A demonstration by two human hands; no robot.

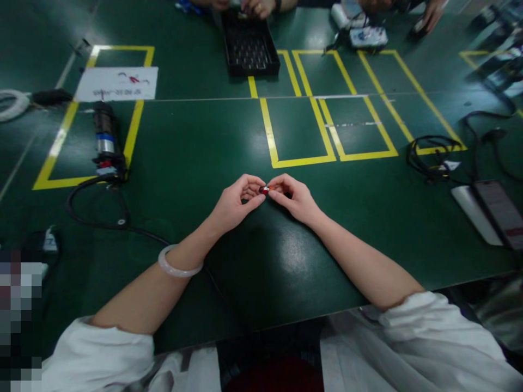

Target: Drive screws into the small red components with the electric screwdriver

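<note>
Bare green tabletop (196, 144) lies open ahead of the left hand (235, 204) and right hand (297, 200), up to a black tray (253, 69) with a co-worker's hand (260, 7) at its far end. The two hands meet at a small red part (265, 190), closing off the way between them. Between the left forearm (143, 294) and right forearm (359, 258), the surface is open to its near edge. Leftward, a power tool (105, 142) and its looping cord (143, 232) obstruct; rightward, a coiled cable (429, 172) and a phone (500, 212) do.
</note>
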